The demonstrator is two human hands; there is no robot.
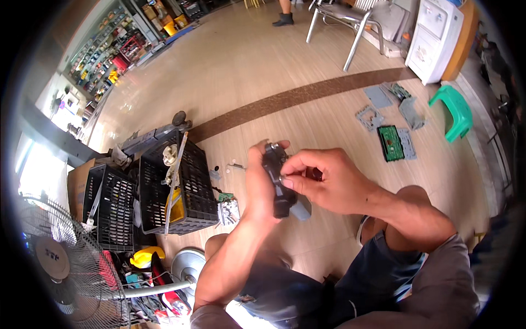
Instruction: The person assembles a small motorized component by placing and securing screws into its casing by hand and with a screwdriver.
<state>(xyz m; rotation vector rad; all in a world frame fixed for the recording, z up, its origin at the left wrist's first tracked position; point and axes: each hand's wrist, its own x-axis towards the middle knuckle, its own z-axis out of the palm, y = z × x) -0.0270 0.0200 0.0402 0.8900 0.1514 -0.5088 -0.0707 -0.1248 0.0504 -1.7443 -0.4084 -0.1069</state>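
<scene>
In the middle of the head view, my left hand [257, 183] is wrapped round a black elongated device [282, 202] with metal at its upper end, its exact kind unclear. It is held upright above the floor. My right hand [341, 178] is closed in a pinch at the device's right side. A small shiny bit shows at those fingertips, too small to name. Just below the device a blue-grey rounded piece [300, 211] shows; whether it is joined to the device I cannot tell.
Black plastic crates [186, 192] stand at the left, with a fan [60, 263] nearer me. At the right, a green circuit board [390, 143] and grey metal plates [377, 97] lie on the floor by a green stool [455, 112]. A metal chair [350, 16] stands farther off.
</scene>
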